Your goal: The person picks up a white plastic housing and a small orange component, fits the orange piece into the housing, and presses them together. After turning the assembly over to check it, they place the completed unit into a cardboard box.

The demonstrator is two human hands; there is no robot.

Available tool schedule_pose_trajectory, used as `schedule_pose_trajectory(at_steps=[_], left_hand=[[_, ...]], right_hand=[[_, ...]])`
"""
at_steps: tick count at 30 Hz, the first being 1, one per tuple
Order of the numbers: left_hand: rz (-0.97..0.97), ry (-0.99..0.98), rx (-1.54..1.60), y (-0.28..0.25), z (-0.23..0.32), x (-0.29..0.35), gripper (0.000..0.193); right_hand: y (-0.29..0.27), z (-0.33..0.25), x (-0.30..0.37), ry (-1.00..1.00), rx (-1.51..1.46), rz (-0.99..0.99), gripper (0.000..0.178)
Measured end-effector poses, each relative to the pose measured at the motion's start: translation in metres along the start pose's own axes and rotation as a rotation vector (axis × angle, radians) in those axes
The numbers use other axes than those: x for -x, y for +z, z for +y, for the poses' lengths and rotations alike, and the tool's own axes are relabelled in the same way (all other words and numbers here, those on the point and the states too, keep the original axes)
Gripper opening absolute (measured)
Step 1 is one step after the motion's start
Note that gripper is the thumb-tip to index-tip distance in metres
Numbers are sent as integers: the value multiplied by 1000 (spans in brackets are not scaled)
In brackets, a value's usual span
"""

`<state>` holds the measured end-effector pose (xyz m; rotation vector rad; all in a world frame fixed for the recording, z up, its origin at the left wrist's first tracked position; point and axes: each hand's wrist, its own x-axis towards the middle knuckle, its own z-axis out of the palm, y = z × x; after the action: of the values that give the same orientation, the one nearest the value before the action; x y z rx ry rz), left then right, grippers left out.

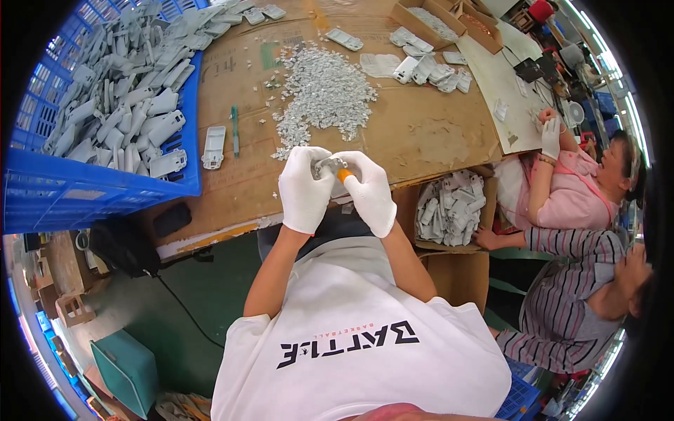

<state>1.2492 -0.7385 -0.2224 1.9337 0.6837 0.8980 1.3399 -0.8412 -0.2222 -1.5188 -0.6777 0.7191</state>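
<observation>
Both my hands wear white gloves and meet at the near edge of the cardboard-covered table. My left hand (306,191) is closed on a small white plastic casing (328,165). From the other side my right hand (371,195) also grips it, fingers curled. An orange piece (344,175) shows at the right thumb tip; whether it is a tool or a finger cover I cannot tell. Just beyond my hands spreads a heap of tiny whitish parts (326,95). An open white casing (213,147) lies to the left, beside a green pen-like stick (235,131).
A blue crate (98,184) heaped with grey-white casings (133,105) stands at the left. More casings (432,72) lie far right near cardboard trays (428,22). A carton (491,210) of white parts (451,209) sits right of me. Two people (562,182) are beyond it.
</observation>
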Motion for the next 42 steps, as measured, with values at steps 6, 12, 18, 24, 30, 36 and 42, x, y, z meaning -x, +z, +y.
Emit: schedule_pose_trajectory(at_steps=[6,12,18,24,30,36,42], left_hand=[[47,37,-3,4,-1,8,17],[6,72,-8,0,2,8,21],[-81,120,46,-9,13,9,34],[-67,133,7,-7,18,13,38],[-67,154,-16,-9,17,20,43],[-25,166,-40,-10,15,23,44],[35,158,-134,-7,21,24,42]], right_hand=[[12,6,4,-139,-4,120,23],[15,7,8,-138,42,183,18],[14,3,9,-84,-25,215,15],[12,-2,8,-33,-119,204,14],[11,-1,10,-50,1,199,9],[11,-2,11,-4,-196,23,11],[11,2,9,-34,-172,26,13]])
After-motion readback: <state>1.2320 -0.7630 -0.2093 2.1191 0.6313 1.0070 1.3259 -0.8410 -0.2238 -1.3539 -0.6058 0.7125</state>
